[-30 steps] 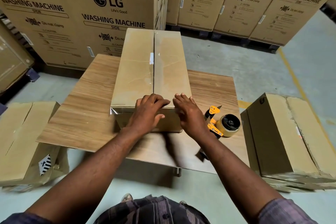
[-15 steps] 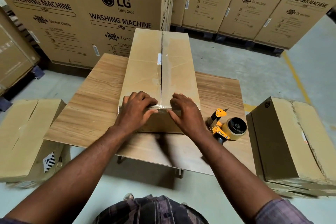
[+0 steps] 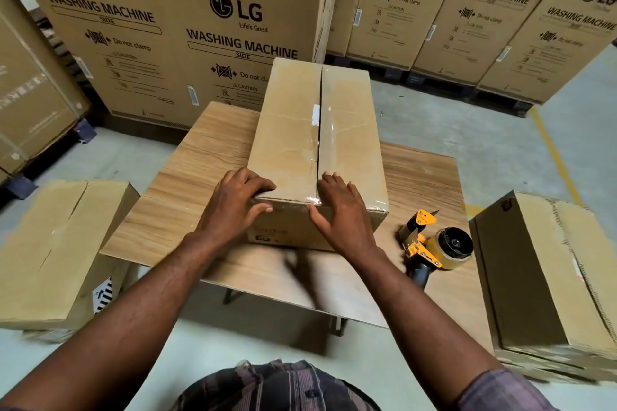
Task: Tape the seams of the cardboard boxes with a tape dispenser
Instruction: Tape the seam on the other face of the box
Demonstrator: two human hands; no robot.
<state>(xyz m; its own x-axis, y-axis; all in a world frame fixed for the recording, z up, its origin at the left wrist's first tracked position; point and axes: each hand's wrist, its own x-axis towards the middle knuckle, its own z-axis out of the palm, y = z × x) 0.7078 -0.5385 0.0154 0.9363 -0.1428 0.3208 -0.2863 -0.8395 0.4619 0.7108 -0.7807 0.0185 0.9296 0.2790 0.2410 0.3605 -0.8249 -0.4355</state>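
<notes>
A long cardboard box (image 3: 290, 133) lies on a low wooden table (image 3: 187, 183), its centre seam covered with clear tape. My left hand (image 3: 235, 207) presses on the box's near top edge at the left corner, fingers spread over the edge. My right hand (image 3: 340, 213) lies flat over the near edge at the seam, pressing the tape end down the front face. A yellow and black tape dispenser (image 3: 434, 243) with a tape roll lies on the table to the right of the box, apart from both hands.
A cardboard box (image 3: 50, 243) sits on the floor to the left and another (image 3: 547, 270) to the right of the table. Large washing machine cartons (image 3: 173, 27) stand stacked behind. A yellow floor line (image 3: 554, 153) runs at the right.
Both hands have spread apart along the box's near edge, the left moving toward the left corner and the right shifting down over the front face. The dispenser has not moved.
</notes>
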